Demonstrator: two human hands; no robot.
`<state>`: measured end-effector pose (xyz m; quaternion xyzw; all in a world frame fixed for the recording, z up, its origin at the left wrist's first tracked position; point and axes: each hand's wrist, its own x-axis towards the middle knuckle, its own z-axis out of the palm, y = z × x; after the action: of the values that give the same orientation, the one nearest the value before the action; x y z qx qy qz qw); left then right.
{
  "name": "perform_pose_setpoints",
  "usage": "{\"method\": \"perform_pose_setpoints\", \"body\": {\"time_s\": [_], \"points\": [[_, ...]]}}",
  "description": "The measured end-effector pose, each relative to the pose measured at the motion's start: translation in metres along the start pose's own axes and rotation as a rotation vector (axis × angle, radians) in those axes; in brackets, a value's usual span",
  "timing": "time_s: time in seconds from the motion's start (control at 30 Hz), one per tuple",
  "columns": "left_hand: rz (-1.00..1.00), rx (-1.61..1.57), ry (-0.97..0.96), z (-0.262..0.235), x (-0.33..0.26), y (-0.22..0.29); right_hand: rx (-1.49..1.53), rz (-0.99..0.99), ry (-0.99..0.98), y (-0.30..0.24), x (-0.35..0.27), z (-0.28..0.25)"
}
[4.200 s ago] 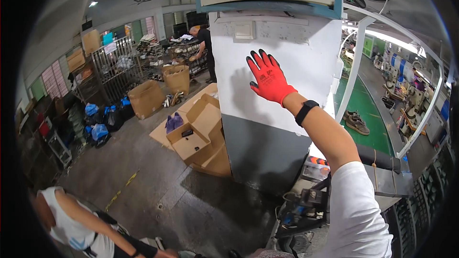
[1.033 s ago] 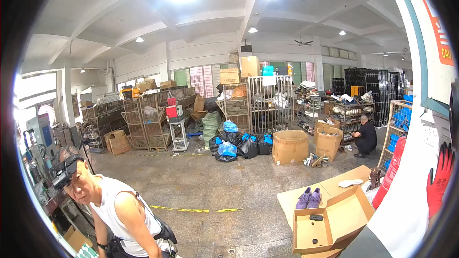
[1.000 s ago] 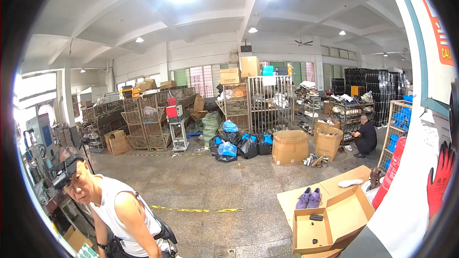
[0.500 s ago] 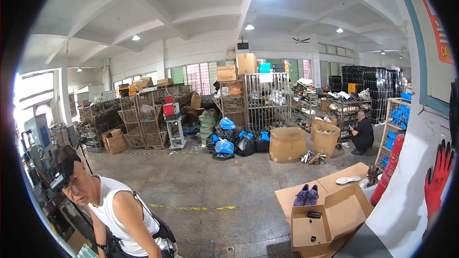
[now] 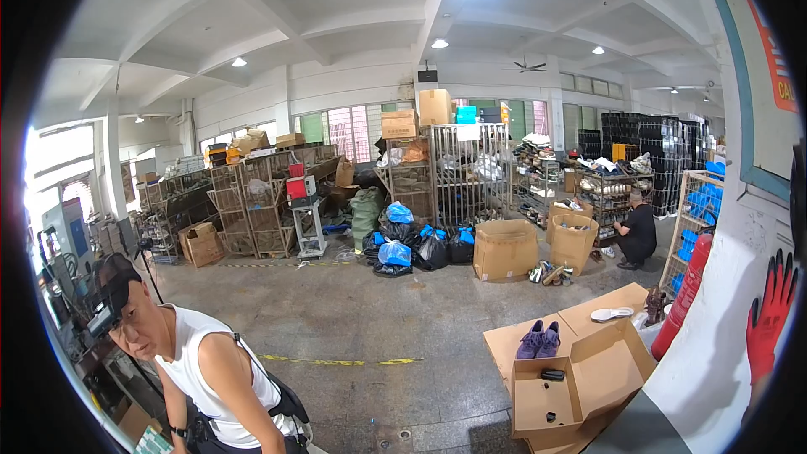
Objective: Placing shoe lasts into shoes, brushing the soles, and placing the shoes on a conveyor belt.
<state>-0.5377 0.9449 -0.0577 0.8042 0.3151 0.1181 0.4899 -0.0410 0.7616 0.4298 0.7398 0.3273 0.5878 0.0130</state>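
Observation:
At the far right rim my right hand (image 5: pixel 768 319) is raised upright in a red glove with black fingers. Its fingers are spread, and nothing shows in it. Behind it is a white wall (image 5: pixel 714 353); whether the hand touches it I cannot tell. My left hand is out of sight. Left of the wall, an open cardboard box (image 5: pixel 525 420) holds small black items (image 5: pixel 552 375). Purple sneakers (image 5: pixel 538 340) stand on cardboard (image 5: pixel 500 349) behind it, and a white sole (image 5: pixel 611 315) lies farther right.
A person (image 5: pixel 223 378) in a white sleeveless top leans in at lower left. Another person (image 5: pixel 639 231) squats by shoe racks. A red fire extinguisher (image 5: pixel 683 294) stands beside the wall. Large cartons (image 5: pixel 504 252), bags (image 5: pixel 431 252) and wire cages (image 5: pixel 252 210) line the back.
My right hand stays spread, almost in the same place. The person in white has barely shifted, and the things on the cardboard are where they were.

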Motion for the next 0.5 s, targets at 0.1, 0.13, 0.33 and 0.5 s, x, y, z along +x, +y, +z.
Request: {"method": "perform_pose_setpoints", "body": {"time_s": [0.1, 0.13, 0.33, 0.5], "points": [[0.014, 0.012, -0.012, 0.000, 0.001, 0.000, -0.009, 0.006, 0.004, 0.002, -0.001, -0.002], [0.021, 0.017, -0.017, 0.000, 0.002, 0.001, -0.014, 0.010, 0.006, 0.004, -0.002, -0.004], [0.017, 0.011, -0.020, -0.002, 0.000, -0.011, -0.004, 0.002, 0.015, -0.004, 0.003, 0.002], [0.026, -0.006, -0.033, -0.002, 0.003, -0.017, -0.009, 0.012, 0.026, 0.000, 0.003, 0.002]]}}
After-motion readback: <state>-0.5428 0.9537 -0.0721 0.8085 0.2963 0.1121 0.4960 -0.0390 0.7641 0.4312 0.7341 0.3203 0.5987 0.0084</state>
